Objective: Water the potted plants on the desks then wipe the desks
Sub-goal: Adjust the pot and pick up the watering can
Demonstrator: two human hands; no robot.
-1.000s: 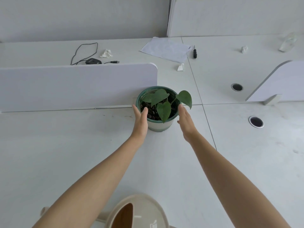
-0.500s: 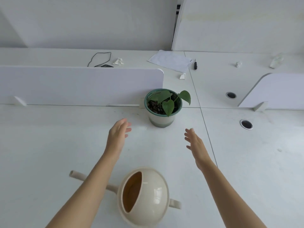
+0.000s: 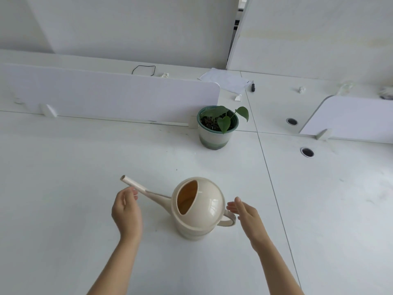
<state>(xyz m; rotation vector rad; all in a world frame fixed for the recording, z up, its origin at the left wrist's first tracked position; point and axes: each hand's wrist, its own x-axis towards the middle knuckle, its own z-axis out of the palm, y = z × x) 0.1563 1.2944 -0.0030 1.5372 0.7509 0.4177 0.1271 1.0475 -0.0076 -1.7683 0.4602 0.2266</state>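
A cream watering can stands upright on the white desk, its long spout pointing up and to the left and its loop handle to the right. My left hand hovers just under the spout with relaxed fingers, holding nothing. My right hand is open beside the handle, fingertips close to it; contact is unclear. The potted plant, green leaves in a green-rimmed pot, sits farther back next to the end of the divider.
A low white divider panel runs along the back of the desk; another stands at the right. Two round cable holes lie right of the plant. Papers, a black cable and crumpled tissues lie on the far desks.
Both hands left the pot's sides and drew back toward me, now flanking the watering can. The view has tilted so the whole can shows.
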